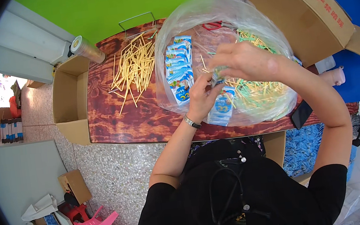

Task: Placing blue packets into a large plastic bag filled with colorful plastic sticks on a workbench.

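Note:
Over the table, my left hand (200, 97) pinches a small packet (218, 77), blurred by motion. My right hand (243, 61) is at the packet's upper right, its fingers curled together; whether they hold a stick or the packet's edge is hidden. Left of my hands, blue-and-white packets (179, 70) lie overlapping in a column. More packets of this kind (222, 111) lie just below my left hand. Thin yellow and green sticks (258, 89) are heaped under and beside my right hand. All of these rest on a large clear plastic bag (216, 7).
A pile of pale yellow sticks (136, 70) lies on the red-brown wooden table (119, 131). A scissors' red handle (212, 25) shows at the bag's back. A cardboard box (302, 12) and a dark phone (301, 114) are at the right, a lidded cup (87, 49) at the left.

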The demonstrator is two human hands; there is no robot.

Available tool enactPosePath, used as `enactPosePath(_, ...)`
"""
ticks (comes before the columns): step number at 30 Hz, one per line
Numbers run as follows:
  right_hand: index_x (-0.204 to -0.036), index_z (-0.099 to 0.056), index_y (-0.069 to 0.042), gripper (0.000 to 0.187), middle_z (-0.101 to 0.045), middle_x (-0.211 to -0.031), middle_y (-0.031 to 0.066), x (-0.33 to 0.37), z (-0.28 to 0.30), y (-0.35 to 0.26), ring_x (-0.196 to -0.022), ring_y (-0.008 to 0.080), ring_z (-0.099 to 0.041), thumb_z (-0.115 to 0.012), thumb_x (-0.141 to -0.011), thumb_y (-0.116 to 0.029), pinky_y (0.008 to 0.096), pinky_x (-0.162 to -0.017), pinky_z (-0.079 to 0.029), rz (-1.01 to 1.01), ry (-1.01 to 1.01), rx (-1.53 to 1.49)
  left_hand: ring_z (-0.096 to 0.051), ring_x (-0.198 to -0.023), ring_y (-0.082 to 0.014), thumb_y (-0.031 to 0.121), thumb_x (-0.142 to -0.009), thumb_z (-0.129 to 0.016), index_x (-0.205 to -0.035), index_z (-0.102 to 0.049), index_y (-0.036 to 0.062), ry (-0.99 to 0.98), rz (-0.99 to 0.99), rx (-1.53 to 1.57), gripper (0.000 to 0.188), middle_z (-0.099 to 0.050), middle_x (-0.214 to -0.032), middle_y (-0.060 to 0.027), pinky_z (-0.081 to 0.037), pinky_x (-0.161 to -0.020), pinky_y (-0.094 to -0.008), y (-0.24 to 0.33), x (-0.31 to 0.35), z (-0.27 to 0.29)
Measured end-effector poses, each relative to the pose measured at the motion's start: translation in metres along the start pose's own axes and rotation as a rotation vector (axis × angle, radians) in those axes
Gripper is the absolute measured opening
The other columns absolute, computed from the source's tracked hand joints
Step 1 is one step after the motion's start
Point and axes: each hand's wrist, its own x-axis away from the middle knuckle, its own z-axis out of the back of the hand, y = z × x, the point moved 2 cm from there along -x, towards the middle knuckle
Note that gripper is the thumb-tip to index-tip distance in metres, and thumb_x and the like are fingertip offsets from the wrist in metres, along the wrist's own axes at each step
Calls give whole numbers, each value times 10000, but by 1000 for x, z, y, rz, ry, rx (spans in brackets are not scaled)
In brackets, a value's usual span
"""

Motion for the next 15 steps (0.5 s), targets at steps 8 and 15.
enactPosePath(8, -1074, -611, -78, 310, -642, -1000, 126, 47, -101, 63, -963, 319, -625, -653, -849, -287, 426, -781, -519, -406, -80, -82, -592, -878, -94, 87, -960, -559, -1134, -616, -22, 68, 328, 370, 213, -644, -993, -24, -473, -783, -238, -25, 25, 46)
enactPosePath(15, -901, -625, -94, 239, -648, -896, 104, 62, -154, 56, -874, 312, -631, -714, -786, -284, 424, -727, -511, -696, -232, -14, -559, -925, -82, 138, -968, -571, -1117, -611, -25, 127, 447, -106, 224, -617, -1006, -47, -451, -833, -250, -59, 50, 78)
